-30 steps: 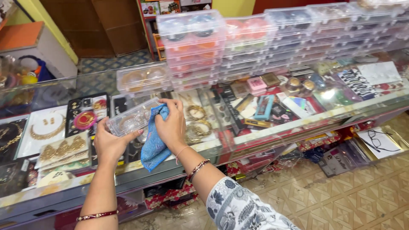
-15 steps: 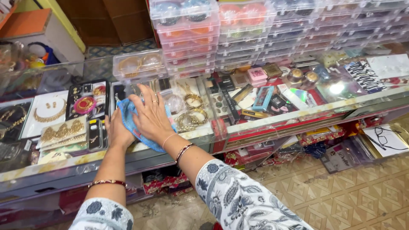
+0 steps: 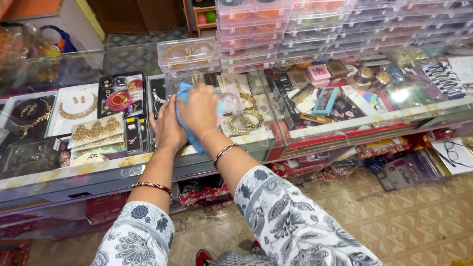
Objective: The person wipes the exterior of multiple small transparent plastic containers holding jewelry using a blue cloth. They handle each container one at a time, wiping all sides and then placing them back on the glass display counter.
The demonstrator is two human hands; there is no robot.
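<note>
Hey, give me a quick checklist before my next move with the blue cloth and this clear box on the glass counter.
1. Right hand on the blue cloth: ok, it presses the cloth down.
2. Left hand beside the cloth: ok, touching its edge.
3. Small clear box steady: cannot tell, the right hand covers part of it.
4. Clear bangle box clear of the hands: ok, it sits apart, further back.
5. Stacks of clear boxes upright: ok.
6. Glass counter top unbroken: ok, no cracks visible.
</note>
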